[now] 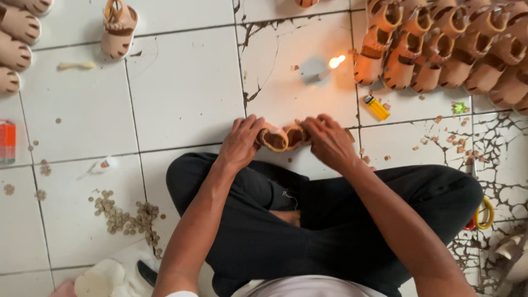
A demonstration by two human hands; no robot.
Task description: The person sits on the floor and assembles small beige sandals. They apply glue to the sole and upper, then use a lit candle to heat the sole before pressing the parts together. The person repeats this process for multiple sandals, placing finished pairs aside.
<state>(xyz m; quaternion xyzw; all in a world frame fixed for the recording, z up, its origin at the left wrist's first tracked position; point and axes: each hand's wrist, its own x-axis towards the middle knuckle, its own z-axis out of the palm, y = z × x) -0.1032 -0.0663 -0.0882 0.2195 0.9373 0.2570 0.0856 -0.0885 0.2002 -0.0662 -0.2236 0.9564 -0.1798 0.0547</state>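
Seemingly a shoemaking scene, seen from above by a person sitting cross-legged in black trousers on a white tiled floor (187, 88)
Left hand: the left hand (240, 144) is curling around one end of a small tan sandal (281, 137), fingers pinching its edge and steadying it just above the floor
Right hand: the right hand (329, 140) is gripping the other end of the same sandal, fingers bent and pressing inward, so the piece is being braced between both hands
Sandal position: it is sitting between the two hands, directly in front of the knees, close to the flame
Candle: a lit candle (329, 67) is burning on the floor just beyond the hands, probably within reach for heating or sealing
Lighter: a yellow lighter (377, 107) is lying near the candle
Finished pile: many matching tan sandals (451, 44) are crowding the upper right corner
Other sandals: one sandal (118, 27) is standing apart at top, and pale soles (16, 44) are lining the left edge
Small parts: a scatter of small round pieces (126, 217) is lying by the left knee
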